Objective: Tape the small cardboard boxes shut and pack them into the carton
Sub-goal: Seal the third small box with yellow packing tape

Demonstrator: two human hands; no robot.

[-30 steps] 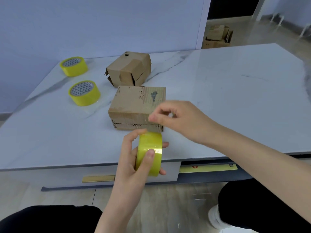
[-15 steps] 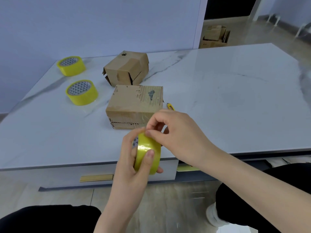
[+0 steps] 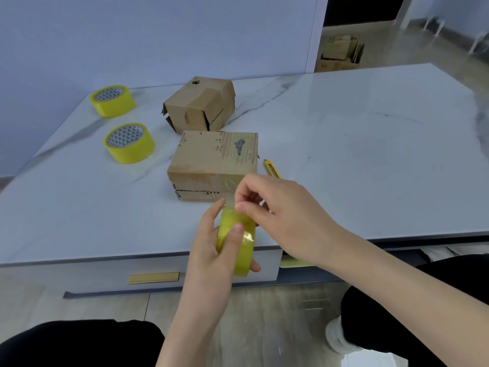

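While the box (image 3: 214,157) lies closed, left hand (image 3: 209,252) grips tape roll (image 3: 247,251), right hand (image 3: 285,215) pinches its end.

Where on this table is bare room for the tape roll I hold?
Free: the wide table surface right of the utility knife; also front-left, between nearer tape roll, near box and table edge. Crowded: back-left, around farther tape roll and far box.

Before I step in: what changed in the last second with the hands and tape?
The right hand dropped from the near box to the tape roll and now pinches its loose end. The left hand holds the roll as before; the far box and spare rolls stayed put.
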